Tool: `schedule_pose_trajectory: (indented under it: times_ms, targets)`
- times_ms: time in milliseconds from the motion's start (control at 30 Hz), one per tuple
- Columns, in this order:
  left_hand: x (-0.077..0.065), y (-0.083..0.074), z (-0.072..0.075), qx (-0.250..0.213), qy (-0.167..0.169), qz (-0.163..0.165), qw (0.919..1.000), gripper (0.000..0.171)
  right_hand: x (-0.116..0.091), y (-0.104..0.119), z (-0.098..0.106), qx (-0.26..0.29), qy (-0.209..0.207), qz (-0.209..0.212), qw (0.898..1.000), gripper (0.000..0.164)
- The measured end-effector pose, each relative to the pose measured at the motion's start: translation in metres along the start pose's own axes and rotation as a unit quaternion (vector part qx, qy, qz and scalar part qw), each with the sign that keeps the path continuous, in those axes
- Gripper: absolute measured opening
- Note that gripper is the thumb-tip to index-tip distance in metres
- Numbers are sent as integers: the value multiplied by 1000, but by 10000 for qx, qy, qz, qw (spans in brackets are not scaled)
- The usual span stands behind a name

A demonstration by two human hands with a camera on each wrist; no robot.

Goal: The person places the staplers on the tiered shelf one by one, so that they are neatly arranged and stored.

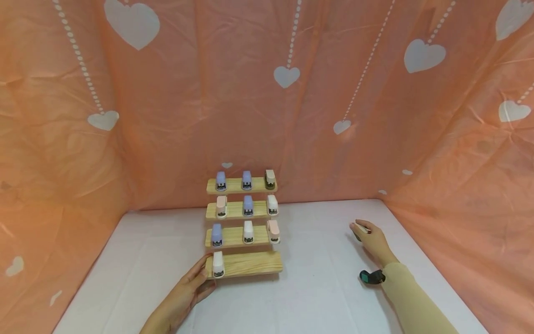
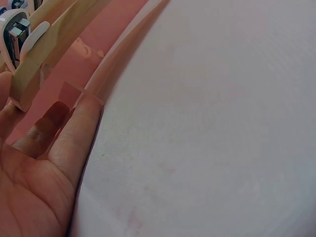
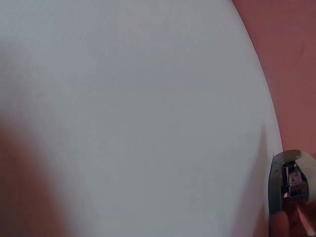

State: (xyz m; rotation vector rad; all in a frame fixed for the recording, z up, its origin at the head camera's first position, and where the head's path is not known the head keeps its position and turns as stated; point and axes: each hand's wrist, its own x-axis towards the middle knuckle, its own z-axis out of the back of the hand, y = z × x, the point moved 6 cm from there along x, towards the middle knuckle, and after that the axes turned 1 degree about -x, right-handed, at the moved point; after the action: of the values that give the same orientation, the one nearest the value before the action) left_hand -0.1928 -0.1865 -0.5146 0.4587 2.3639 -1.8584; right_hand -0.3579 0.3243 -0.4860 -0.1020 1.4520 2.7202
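A tiered wooden stand [image 1: 250,265] has four steps that bear mini staplers. My left hand [image 1: 183,294] grips the left end of its lowest step, beside a white mini stapler [image 1: 218,265]. The left wrist view shows fingers [image 2: 74,138] under and beside that wooden end [image 2: 29,81]. Off to the right, just above the table, my right hand [image 1: 374,242] holds a mini stapler with a dark green base and a pale top. In the right wrist view this stapler [image 3: 276,180] shows at the lower right edge, partly cut off.
On the upper steps stand several lilac, white and pink staplers, such as a lilac one [image 1: 216,235]; a green-based one [image 1: 270,180] is at top right. The white tabletop [image 1: 321,278] reaches an orange curtain [image 1: 250,106] with hearts. A black device [image 1: 372,277] sits at my right wrist.
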Motion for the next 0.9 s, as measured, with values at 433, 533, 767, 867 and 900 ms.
schedule_pose_trajectory:
  times_ms: [433, 533, 767, 867, 900]
  targets:
    - [0, -1, -1, 11, 76, -35, 10000, 59, -4, -5, -1, 160, 454, -230, 9986, 75]
    - [0, -2, -2, 34, 77, -41, 10000, 58, -3, -8, 0, 142, 521, -196, 9984, 77]
    - [1, -1, -1, 39, 75, -56, 9999, 58, -4, -6, -3, 333, 303, -159, 9989, 77]
    - [0, 0, -1, 32, 46, -64, 10000, 57, -4, -4, -5, 146, 72, -64, 9998, 79]
    - [0, 0, -2, 30, 39, -63, 10000, 57, -4, -4, -5, 70, 12, -28, 10000, 80]
